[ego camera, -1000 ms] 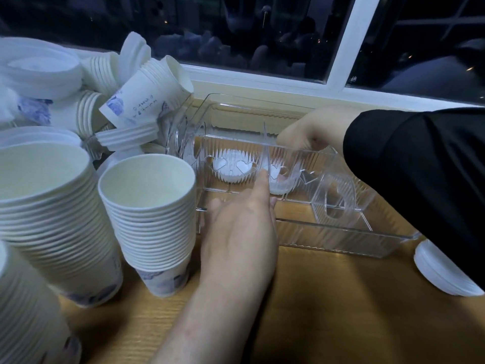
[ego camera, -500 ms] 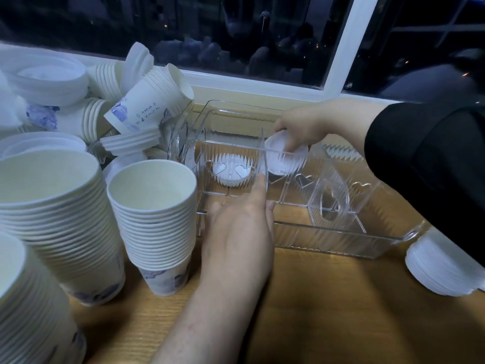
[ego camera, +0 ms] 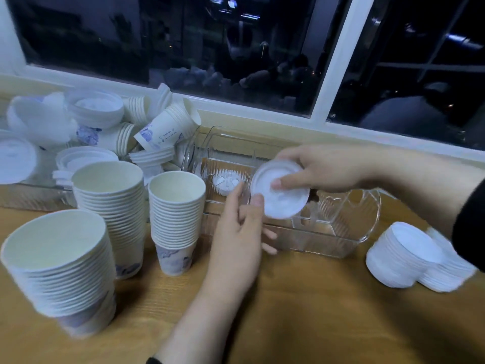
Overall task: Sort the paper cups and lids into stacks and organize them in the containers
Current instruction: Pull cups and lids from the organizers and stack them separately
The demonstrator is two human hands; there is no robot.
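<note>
Cup stacks (ego camera: 176,219) beside clear container (ego camera: 341,232), lid (ego camera: 280,193) seemingly between both hands (ego camera: 325,169).

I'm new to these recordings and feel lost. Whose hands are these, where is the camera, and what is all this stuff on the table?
There is no machine: a person wears one camera on the head, looking down at their own bare hands. The right hand holds a white lid above a clear plastic container; the left hand reaches toward that lid. On the wooden table stand three stacks of paper cups, with a stack of lids on the right. Behind lies an unsorted heap of cups and lids.
</note>
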